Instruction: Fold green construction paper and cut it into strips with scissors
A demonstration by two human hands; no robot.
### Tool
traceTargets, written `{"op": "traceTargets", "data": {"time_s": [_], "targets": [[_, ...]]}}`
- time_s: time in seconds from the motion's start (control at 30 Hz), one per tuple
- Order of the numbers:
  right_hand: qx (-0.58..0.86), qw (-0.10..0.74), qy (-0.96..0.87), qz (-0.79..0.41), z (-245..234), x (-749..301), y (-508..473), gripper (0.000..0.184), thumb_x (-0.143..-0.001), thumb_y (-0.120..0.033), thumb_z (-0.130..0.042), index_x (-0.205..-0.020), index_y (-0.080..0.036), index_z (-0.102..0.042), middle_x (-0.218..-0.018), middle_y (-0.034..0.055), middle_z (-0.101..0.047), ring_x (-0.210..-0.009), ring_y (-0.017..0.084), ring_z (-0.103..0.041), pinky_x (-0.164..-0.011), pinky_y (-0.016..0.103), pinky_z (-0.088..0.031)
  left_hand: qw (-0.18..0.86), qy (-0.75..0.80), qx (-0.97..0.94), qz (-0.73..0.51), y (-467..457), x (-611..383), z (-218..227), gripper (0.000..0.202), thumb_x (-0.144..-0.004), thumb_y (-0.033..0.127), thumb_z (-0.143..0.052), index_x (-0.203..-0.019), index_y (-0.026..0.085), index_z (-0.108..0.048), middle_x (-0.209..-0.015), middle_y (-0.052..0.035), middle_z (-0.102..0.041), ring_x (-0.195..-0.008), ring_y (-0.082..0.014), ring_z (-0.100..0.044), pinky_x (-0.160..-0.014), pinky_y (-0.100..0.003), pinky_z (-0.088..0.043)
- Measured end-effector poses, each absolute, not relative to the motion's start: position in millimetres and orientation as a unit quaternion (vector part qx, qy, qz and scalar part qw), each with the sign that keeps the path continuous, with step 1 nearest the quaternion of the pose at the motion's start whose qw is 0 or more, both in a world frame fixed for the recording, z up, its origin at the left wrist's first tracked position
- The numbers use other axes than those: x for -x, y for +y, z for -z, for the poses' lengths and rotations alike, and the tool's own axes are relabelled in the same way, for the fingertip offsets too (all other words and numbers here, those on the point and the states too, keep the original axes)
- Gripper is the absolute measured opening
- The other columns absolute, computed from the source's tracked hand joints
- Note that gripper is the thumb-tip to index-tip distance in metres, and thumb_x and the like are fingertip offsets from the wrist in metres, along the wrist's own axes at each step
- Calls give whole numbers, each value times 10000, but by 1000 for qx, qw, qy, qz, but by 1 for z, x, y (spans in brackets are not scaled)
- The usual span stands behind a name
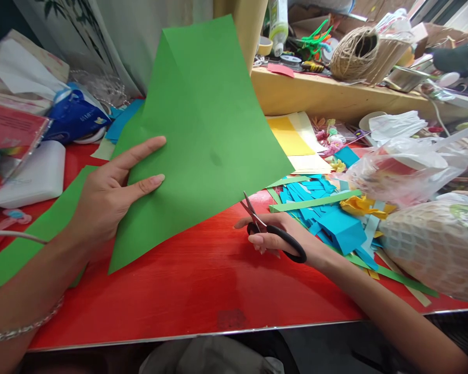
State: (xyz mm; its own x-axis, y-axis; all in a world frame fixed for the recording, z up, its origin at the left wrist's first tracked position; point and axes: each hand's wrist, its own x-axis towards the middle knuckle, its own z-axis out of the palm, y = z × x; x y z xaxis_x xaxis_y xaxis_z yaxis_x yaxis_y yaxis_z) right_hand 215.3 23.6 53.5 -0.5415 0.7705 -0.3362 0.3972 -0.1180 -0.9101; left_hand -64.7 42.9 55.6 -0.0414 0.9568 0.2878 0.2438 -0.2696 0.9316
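Note:
A large sheet of green paper [203, 130] is held up at a tilt over the red table by my left hand [119, 184]. The thumb and a finger lie on its near face; the other fingers are behind it, out of sight. Black-handled scissors [286, 241] sit in my right hand [275, 234], blades slightly parted and pointing up just below the sheet's lower right edge. The blades appear apart from the paper. More green paper [35, 228] lies on the table beneath my left forearm.
Blue paper scraps [335, 223] and green strips are piled to the right. Behind them lie yellow paper [290, 136] and a clear plastic bag [409, 166]. A wooden shelf [308, 91] holds a twine roll [354, 54]. A blue packet [76, 114] and white box [35, 174] stand left.

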Motion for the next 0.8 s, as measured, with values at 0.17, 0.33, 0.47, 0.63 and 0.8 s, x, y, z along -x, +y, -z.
{"op": "traceTargets", "data": {"time_s": [0.17, 0.33, 0.47, 0.63, 0.8], "targets": [[443, 167, -645, -599, -53, -214, 23, 335, -783, -429, -597, -1003, -177, -625, -648, -24, -518, -595, 93, -518, -480, 189, -364, 314, 514, -615, -509, 40, 61, -52, 496, -722, 260, -678, -1194, 344, -553, -1240, 72, -576, -1103, -223, -564, -783, -261, -541], [439, 167, -649, -598, -55, -213, 23, 340, -769, -420, -615, -998, -168, -626, -636, -22, -531, -574, 97, -510, -479, 198, -361, 307, 510, -623, -507, 40, 60, -48, 486, -732, 286, -668, -1201, 339, -551, -1247, 59, -574, -1101, -226, -565, -781, -249, -540], [444, 167, -650, -593, -54, -212, 22, 340, -771, -426, -611, -991, -167, -629, -646, -15, -536, -581, 104, -520, -474, 201, -366, 312, 503, -620, -515, 39, 59, -49, 485, -725, 273, -675, -1191, 342, -559, -1225, 66, -588, -1065, -212, -590, -757, -229, -551], [442, 170, -646, -599, -51, -213, 22, 318, -762, -397, -630, -990, -176, -630, -641, -20, -535, -579, 101, -523, -460, 191, -364, 298, 508, -620, -518, 38, 57, -49, 481, -724, 283, -675, -1187, 345, -562, -1224, 68, -589, -1098, -221, -568, -779, -239, -547], [442, 169, -644, -602, -51, -213, 22, 330, -755, -391, -637, -1000, -169, -629, -638, -21, -529, -583, 102, -527, -465, 193, -367, 303, 502, -616, -526, 37, 56, -51, 472, -730, 267, -672, -1183, 342, -566, -1211, 67, -596, -1064, -220, -591, -754, -241, -561]]}}
